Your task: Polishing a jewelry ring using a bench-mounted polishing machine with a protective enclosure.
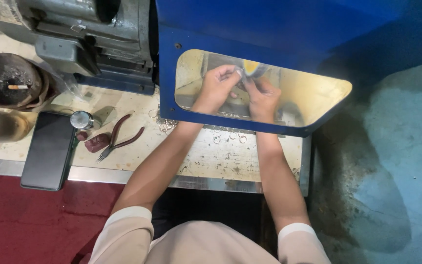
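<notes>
Head view shows the left hand and the right hand behind the window of a blue guard, both pinching one small object at a yellow wheel, while metal rings and pliers lie on the table.

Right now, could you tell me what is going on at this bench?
A person has both hands inside the opening of a blue guard. The left hand and right hand meet close to a yellowish wheel, pinching something too small to make out. Small metal rings lie scattered on the bench by the guard's lower edge. To the left sit pliers, a phone, a small round tin and a motor.
</notes>
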